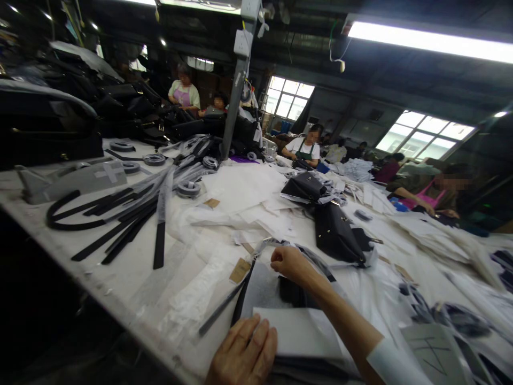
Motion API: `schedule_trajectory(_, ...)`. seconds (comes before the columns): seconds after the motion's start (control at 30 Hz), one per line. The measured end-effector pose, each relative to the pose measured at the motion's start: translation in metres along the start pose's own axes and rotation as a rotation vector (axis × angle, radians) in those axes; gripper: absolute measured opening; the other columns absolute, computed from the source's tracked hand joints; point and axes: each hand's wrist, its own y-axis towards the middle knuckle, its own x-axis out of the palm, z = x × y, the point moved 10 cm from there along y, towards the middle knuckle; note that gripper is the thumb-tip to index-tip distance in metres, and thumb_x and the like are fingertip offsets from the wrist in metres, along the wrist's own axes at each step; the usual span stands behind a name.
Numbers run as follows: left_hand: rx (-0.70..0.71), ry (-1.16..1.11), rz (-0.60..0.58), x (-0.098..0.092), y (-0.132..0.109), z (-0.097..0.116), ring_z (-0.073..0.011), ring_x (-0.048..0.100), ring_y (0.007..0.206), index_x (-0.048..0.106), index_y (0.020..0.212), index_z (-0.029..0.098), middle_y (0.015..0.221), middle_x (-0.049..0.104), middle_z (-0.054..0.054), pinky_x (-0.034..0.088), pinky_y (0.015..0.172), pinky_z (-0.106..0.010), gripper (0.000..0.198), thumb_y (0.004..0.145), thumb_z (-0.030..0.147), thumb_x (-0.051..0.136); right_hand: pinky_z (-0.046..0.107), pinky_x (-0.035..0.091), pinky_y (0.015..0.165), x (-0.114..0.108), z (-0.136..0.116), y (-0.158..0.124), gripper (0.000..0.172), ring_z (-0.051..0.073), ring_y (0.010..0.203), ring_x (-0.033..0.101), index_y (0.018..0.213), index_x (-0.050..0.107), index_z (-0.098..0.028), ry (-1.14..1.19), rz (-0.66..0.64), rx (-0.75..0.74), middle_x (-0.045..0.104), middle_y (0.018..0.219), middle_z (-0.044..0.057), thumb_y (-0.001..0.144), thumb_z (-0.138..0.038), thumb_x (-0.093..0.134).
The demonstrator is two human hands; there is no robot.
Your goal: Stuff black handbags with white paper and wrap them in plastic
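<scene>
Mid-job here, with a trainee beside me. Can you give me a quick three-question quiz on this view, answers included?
1. Whose fingers lie over the nearest white sheet: the worker's left or right hand?
2. True or false: in the picture, the fanned-out black strips are left of that sheet.
3. What colour is the apron on the far-right co-worker? A) green B) pink C) white

Key:
1. The left hand.
2. True.
3. B.

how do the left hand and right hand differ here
The left hand has its fingers extended at the left edge of the white sheet; the right hand is curled in. The left hand is nearer the camera; the right hand reaches farther away. Both are bare.
</scene>
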Motion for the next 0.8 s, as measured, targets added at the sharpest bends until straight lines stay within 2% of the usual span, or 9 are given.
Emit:
schedule_trajectory(0.1, 0.006, 0.003, -0.015, -0.002, 0.001, 0.000, -0.0152, 0.068, 0.104, 0.071, 0.108, 0.018, 0.105, 0.073, -0.003, 0.045, 0.108, -0.028, 0.037, 0.102, 0.011, 0.035, 0.026, 0.046, 0.070, -0.010, 0.007, 0.004, 0.016, 0.021, 0.082, 0.068, 0.093, 0.072, -0.016, -0.082, 0.033, 0.062, 0.074, 0.084, 0.007, 0.077, -0.018, 0.070)
schedule_trajectory(0.27, -0.004, -0.005, 0.041, -0.007, 0.002, -0.001, -0.0139, 0.068, 0.103, 0.072, 0.105, 0.018, 0.101, 0.074, -0.003, 0.042, 0.111, -0.028, 0.039, 0.102, 0.011, 0.034, 0.028, 0.050, 0.073, 0.005, 0.007, 0.016, 0.027, 0.028, 0.092, 0.069, 0.082, 0.074, -0.014, -0.174, -0.046, 0.105, 0.075, 0.091, 0.014, 0.059, -0.020, 0.086)
schedule_trajectory(0.37, -0.009, -0.012, 0.041, -0.002, 0.002, 0.001, -0.0145, 0.068, 0.103, 0.072, 0.104, 0.017, 0.102, 0.074, -0.002, 0.037, 0.114, -0.029, 0.039, 0.102, 0.011, 0.033, 0.025, 0.049, 0.066, 0.014, 0.008, 0.020, 0.026, 0.025, 0.085, 0.071, 0.083, 0.073, -0.016, -0.150, -0.077, 0.122, 0.075, 0.084, 0.010, 0.060, -0.016, 0.084)
schedule_trajectory(0.5, -0.080, -0.027, 0.207, -0.010, -0.001, -0.003, -0.0139, 0.068, 0.100, 0.072, 0.097, 0.017, 0.094, 0.074, -0.002, 0.033, 0.117, -0.031, 0.044, 0.103, 0.011, 0.030, 0.021, 0.043, 0.055, 0.017, 0.015, 0.019, 0.013, 0.017, 0.067, 0.067, 0.076, 0.071, -0.018, -0.071, -0.081, 0.150, 0.070, 0.067, 0.001, 0.065, -0.012, 0.076)
schedule_trajectory(0.53, -0.075, -0.025, 0.197, -0.010, -0.001, -0.003, -0.0138, 0.068, 0.100, 0.072, 0.097, 0.017, 0.094, 0.074, -0.002, 0.034, 0.117, -0.031, 0.043, 0.103, 0.011, 0.030, 0.020, 0.041, 0.055, 0.015, 0.017, 0.018, 0.010, 0.016, 0.068, 0.066, 0.073, 0.071, -0.018, -0.053, -0.065, 0.153, 0.070, 0.066, 0.001, 0.066, -0.013, 0.075)
schedule_trajectory(0.67, -0.012, -0.017, 0.021, 0.000, -0.001, 0.001, -0.0154, 0.068, 0.102, 0.071, 0.108, 0.016, 0.105, 0.072, -0.003, 0.043, 0.109, -0.029, 0.035, 0.102, 0.012, 0.036, 0.021, 0.036, 0.053, 0.002, 0.024, 0.017, 0.010, 0.014, 0.067, 0.062, 0.068, 0.066, -0.018, 0.061, -0.016, 0.163, 0.066, 0.065, -0.002, 0.068, -0.019, 0.076)
schedule_trajectory(0.8, 0.000, -0.018, 0.014, -0.003, -0.002, -0.001, -0.0166, 0.066, 0.106, 0.069, 0.112, 0.015, 0.106, 0.071, -0.006, 0.044, 0.108, -0.031, 0.037, 0.102, 0.011, 0.033, 0.021, 0.032, 0.046, -0.008, 0.031, 0.016, 0.014, 0.012, 0.048, 0.054, 0.069, 0.059, -0.018, 0.251, -0.035, 0.216, 0.060, 0.052, -0.004, 0.072, -0.018, 0.073)
